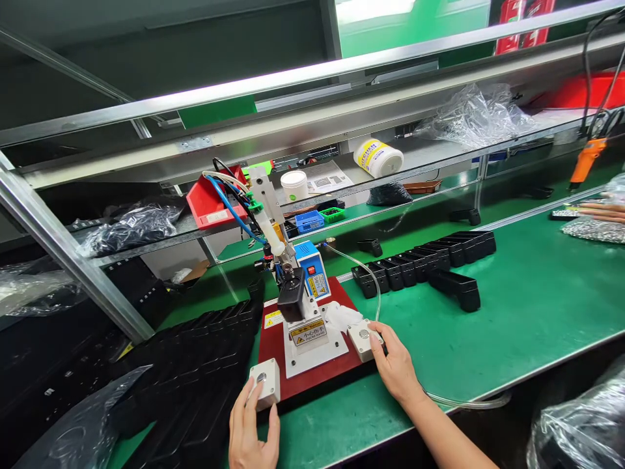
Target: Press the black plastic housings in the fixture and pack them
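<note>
A small bench press machine (293, 280) stands on a dark red base (342, 294), with a black plastic housing (291, 296) seated in its fixture. At the front left corner of the base is a white button box (271, 384); my left hand (251, 430) rests against it, fingers spread and fingertips near its round button. A second white button box (360, 345) sits at the right corner. My right hand (394, 365) lies at that box's right side, its fingers stretched and apart near the button. Neither hand wraps round anything. A blue control unit (311, 270) stands behind the press.
Black housings (420, 264) stand in a row right of the press, one lying nearer (456, 288). More black parts (195, 371) fill the left side. A shelf holds a red bin (217, 198) and a white tub (378, 158). Another person's hand (603, 210) shows far right.
</note>
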Tool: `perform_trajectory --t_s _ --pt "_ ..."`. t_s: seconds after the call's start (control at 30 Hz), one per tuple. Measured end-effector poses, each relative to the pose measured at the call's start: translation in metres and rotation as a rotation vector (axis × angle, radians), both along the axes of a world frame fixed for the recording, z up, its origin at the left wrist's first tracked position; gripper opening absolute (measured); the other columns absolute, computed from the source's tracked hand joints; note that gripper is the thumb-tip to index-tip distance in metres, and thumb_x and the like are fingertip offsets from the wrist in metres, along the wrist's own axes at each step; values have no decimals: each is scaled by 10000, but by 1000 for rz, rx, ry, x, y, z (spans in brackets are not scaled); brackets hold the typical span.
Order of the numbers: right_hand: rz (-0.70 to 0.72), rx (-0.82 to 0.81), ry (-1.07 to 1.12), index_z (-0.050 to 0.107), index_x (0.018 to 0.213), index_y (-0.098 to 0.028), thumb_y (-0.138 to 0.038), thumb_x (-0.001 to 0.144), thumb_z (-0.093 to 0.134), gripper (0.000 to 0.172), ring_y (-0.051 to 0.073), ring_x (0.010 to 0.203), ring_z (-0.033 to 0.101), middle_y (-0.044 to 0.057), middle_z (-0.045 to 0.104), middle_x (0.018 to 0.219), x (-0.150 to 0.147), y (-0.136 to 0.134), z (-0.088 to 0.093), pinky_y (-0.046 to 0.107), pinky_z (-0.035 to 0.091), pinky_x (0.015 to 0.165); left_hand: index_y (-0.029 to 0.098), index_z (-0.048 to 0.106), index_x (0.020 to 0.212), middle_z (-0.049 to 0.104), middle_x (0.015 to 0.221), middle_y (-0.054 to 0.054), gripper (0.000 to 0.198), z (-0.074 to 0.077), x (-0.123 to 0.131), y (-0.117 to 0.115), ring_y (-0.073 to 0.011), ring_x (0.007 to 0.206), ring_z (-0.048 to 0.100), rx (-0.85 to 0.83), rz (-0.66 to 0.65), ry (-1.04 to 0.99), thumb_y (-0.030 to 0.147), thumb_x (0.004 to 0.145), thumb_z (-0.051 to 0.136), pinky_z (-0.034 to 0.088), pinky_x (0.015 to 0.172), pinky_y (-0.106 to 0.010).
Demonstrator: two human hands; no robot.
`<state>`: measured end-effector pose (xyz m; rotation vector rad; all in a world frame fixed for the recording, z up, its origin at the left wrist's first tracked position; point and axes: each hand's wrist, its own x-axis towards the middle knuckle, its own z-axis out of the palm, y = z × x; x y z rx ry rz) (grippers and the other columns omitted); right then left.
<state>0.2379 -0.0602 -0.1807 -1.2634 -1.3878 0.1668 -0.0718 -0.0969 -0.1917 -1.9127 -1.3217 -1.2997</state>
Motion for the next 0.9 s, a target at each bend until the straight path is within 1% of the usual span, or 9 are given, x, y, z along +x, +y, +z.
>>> perform_trajectory --t_s 0.3,0.43,0.6,0.83,0.9 --pt "1 13 -6 563 1117 -211 -415 972 377 312 228 1067 577 75 619 1118 0 0 1 407 489 920 178 477 1308 524 1295 -144 500 -2 -3 1 -267 1147 556 3 -1 15 187 826 609 510 942 -403" --pt "-10 22 -9 572 1114 -207 -417 968 380 320 231 1059 586 81 625 1114 0 -1 2 400 496 913 196 478 1315 528 1295 -134 505 -3 -3 1 -262 1144 562 8 -14 -4 195 827 610 507 955 -404" --pt "-11 27 -8 576 1114 -202 -418 964 384 326 236 1061 589 89 627 1117 0 -2 2 404 498 915 212 463 1331 521 1307 -131 528 -3 -3 1 -269 1153 559 -25 -11 -8 197 824 612 507 961 -421" --pt "-4 27 -2 572 1112 -203 -409 963 390 313 234 1062 589 87 627 1120 0 -1 3 400 497 913 198 490 1293 539 1279 -133 463 0 1 1 -263 1130 569 20 -11 -29 197 842 596 503 941 -409" --pt "-5 20 -1 572 1109 -205 -410 962 390 311 234 1064 589 85 626 1120 0 -1 3 398 496 914 202 484 1302 533 1289 -129 473 0 1 0 -265 1138 565 8 -9 -32 200 843 594 500 947 -411"
